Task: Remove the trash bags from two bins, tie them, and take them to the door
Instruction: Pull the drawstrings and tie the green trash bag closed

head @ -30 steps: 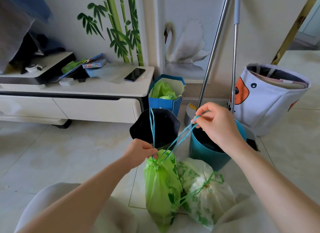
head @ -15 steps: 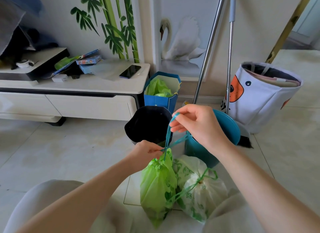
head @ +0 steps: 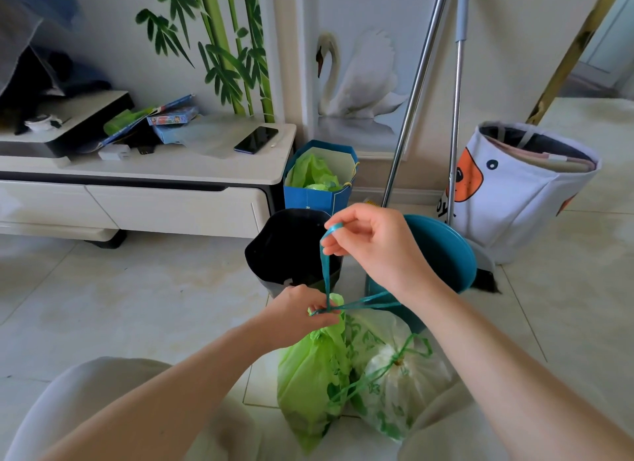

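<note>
Pale floor tiles carry the bright green plastic trash bag (head: 310,374) I'm tying: my left hand (head: 302,314) pinches its neck, my right hand (head: 374,247) grips the teal drawstring (head: 325,265), which I judge needs knotting next.

1. Two trash bags lie side by side on the floor: the left bag (head: 310,374) touches the right bag (head: 394,385).
2. Behind them stand two bins, the left bin (head: 284,251) beside the right bin (head: 442,254).
3. A paper bag (head: 319,192) stands behind the left bin, right of the TV cabinet (head: 154,182).
4. A phone (head: 255,139) lies on the cabinet.
5. A fabric basket (head: 514,199) stands right of the bins.
</note>
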`<state>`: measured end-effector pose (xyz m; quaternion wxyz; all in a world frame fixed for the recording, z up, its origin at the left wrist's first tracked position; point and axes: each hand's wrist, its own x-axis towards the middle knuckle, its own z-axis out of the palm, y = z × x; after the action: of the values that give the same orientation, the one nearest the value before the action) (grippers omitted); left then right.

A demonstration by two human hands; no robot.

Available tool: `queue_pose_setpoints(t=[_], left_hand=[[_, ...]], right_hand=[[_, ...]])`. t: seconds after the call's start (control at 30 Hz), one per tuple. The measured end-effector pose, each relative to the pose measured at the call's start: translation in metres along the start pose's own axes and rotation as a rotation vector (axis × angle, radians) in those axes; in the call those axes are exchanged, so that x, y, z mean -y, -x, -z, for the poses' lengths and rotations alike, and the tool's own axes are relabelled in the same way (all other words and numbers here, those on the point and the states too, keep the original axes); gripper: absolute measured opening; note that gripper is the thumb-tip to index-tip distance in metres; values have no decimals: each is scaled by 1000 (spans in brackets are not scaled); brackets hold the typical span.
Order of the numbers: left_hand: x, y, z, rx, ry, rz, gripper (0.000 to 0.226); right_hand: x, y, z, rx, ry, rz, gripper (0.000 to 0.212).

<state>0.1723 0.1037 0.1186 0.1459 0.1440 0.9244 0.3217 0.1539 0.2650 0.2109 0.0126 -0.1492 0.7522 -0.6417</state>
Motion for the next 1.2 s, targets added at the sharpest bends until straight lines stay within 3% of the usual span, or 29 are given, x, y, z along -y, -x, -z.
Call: queue_pose_setpoints(t=[0.17,0.27,0.37,0.43,0.5,0.6,0.8,0.9,1.03,1.2], left_hand=[[0,-2,0,4,68,86,33],[8,-2,2,22,111,95,34],[13,0,6,9,146,108,32],[14,1,10,-9,166,109,32],[13,2,13,-20,174,138,35],[18,1,16,-48,198,204,34],[21,4,19,1,368,194,24],[21,5,21,5,399,176,26],[20,7,23,34,435,180,23],[24,13,23,106,434,138,21]], right_hand=[[-9,-3,1,0,-17,-9,20],[-29,0,7,40,302,-39,36],[-47,11,5,314,692,-76,40],[-57,20,0,437,836,-115,43],[-62,26,-2,430,905,-121,33],[-63,28,-1,372,829,-129,20],[-56,30,5,520,583,-335,31],[-65,28,7,470,536,-432,36],[-83,24,5,394,577,-349,13],[-84,28,-21,442,562,-285,28]])
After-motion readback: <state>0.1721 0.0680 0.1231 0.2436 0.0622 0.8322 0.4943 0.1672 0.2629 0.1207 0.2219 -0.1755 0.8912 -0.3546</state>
